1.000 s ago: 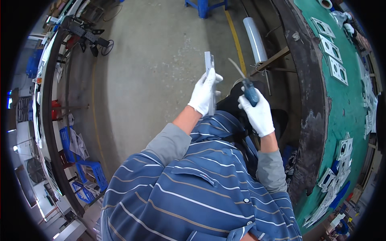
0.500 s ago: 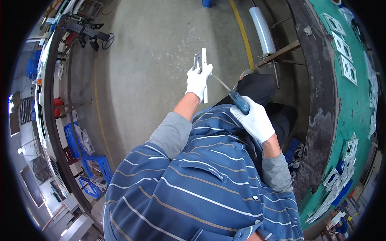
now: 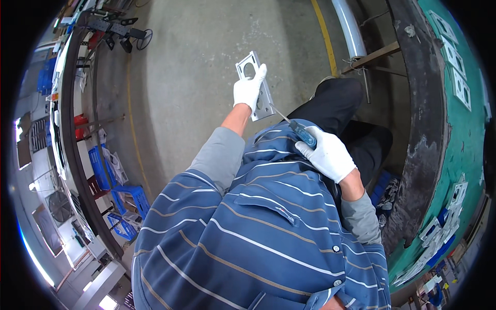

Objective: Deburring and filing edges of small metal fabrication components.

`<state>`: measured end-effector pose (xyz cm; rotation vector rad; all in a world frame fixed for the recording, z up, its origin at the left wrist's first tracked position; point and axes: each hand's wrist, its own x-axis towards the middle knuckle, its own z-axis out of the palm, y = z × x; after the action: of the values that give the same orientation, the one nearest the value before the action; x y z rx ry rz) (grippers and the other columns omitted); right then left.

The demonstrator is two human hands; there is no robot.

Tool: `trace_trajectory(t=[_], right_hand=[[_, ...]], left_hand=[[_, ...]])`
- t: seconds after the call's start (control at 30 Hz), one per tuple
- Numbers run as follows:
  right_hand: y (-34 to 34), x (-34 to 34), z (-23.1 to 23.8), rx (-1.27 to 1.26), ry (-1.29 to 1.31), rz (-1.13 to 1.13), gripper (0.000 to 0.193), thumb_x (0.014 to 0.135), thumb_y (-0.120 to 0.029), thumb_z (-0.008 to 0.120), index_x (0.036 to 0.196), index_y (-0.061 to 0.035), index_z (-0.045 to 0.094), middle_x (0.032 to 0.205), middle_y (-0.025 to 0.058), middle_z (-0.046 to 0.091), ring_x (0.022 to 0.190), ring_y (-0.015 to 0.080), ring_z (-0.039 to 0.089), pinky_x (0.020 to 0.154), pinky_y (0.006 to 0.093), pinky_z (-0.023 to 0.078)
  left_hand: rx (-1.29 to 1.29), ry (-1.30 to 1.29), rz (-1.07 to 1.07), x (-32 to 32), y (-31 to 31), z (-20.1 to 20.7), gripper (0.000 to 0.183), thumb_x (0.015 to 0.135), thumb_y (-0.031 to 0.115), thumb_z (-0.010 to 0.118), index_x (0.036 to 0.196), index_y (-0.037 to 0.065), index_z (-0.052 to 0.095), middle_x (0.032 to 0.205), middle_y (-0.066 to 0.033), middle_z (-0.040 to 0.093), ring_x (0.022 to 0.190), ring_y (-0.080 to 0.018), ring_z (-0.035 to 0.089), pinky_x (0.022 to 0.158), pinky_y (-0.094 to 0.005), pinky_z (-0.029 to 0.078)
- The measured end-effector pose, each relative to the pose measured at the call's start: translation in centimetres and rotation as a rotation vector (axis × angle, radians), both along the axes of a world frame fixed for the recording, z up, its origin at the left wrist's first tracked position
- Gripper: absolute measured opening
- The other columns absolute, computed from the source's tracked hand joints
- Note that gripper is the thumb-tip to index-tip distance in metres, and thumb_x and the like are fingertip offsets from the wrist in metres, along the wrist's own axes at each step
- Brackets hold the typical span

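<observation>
My left hand (image 3: 247, 93), in a white glove, is closed around the middle of a flat silver-white plate (image 3: 265, 106) with large round openings and small holes. The plate is held tilted above the floor, its broad face showing. My right hand (image 3: 328, 156), also gloved, grips the translucent blue handle of a screwdriver (image 3: 303, 134). Its thin metal shaft points up and left, and the tip is at the plate's right long edge near the lower end. Whether the tip touches the plate I cannot tell.
On my right is a green-topped bench (image 3: 457, 139) with a dark worn edge, bearing similar white plates (image 3: 461, 89). A clear-wrapped roll (image 3: 350, 31) stands beyond my knee, by a wooden bar (image 3: 380, 54). Blue crates (image 3: 132, 199) sit under the left-hand bench.
My left hand has turned the plate from nearly edge-on to show its broad face. The screwdriver's tip now sits lower along the plate, and its handle has shifted slightly left.
</observation>
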<state>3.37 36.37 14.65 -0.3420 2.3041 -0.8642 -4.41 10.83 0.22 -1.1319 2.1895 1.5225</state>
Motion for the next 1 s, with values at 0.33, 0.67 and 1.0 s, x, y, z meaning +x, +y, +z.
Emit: trace_trajectory(t=[0.33, 0.67, 1.0], right_hand=[[0.6, -0.2, -0.3, 0.107, -0.043, 0.024, 0.037, 0.099, -0.028, 0.069, 0.123, -0.0002, 0.067, 0.103, 0.0173, 0.077, 0.087, 0.0373, 0.074, 0.082, 0.04, 0.057], [1.0, -1.1, -0.6, 0.086, -0.011, 0.04, 0.036, 0.101, -0.029, 0.064, 0.116, 0.0028, 0.07, 0.1, 0.019, 0.077, 0.084, 0.0368, 0.075, 0.081, 0.0397, 0.059], [0.0, -1.7, 0.4, 0.115, -0.058, 0.074, 0.034, 0.101, -0.028, 0.063, 0.113, 0.003, 0.071, 0.099, 0.0188, 0.077, 0.084, 0.035, 0.076, 0.083, 0.0394, 0.059]], left_hand=[[-0.042, 0.209, -0.072, 2.6, -0.3, -3.2, 0.033, 0.1, 0.025, 0.069, 0.115, -0.003, 0.074, 0.107, -0.0142, 0.076, 0.09, -0.0221, 0.068, 0.084, -0.0342, 0.055], [-0.117, 0.684, -0.117, 3.1, -3.0, -2.4, 0.046, 0.1, 0.003, 0.055, 0.146, 0.005, 0.056, 0.142, -0.0134, 0.064, 0.125, -0.0239, 0.063, 0.109, -0.0342, 0.048], [-0.202, 0.656, -0.152, 2.2, -4.1, -0.5, 0.039, 0.106, 0.003, 0.051, 0.145, 0.005, 0.057, 0.144, -0.0116, 0.062, 0.133, -0.0237, 0.059, 0.116, -0.0335, 0.042]])
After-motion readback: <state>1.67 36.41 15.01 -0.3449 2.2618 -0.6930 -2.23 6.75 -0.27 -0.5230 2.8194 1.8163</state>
